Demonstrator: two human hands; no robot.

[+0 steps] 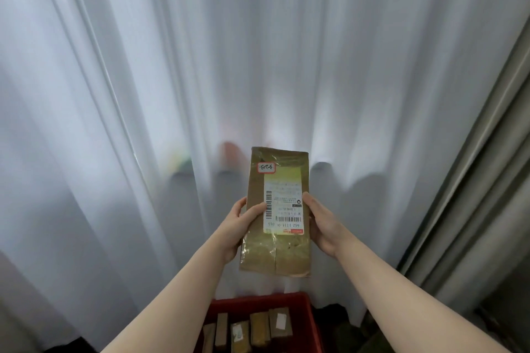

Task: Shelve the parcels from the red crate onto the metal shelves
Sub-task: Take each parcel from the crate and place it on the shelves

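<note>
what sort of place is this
Likely a makeshift parcel-sorting corner in an ordinary room, not a warehouse: the left hand and right hand hold a brown parcel with a barcoded shipping label, a red crate below holds more parcels, and sheer white curtains hang behind.

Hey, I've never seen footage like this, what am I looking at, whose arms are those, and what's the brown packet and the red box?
No machine here: a person wears a camera on the head, so this one picture looks forward and down along their own bare arms. The left hand and right hand each grip a side of a brown parcel with a printed label, held up before a white curtain. Below stands a red crate with more parcels inside. The metal shelves they belong on are not in view.
</note>
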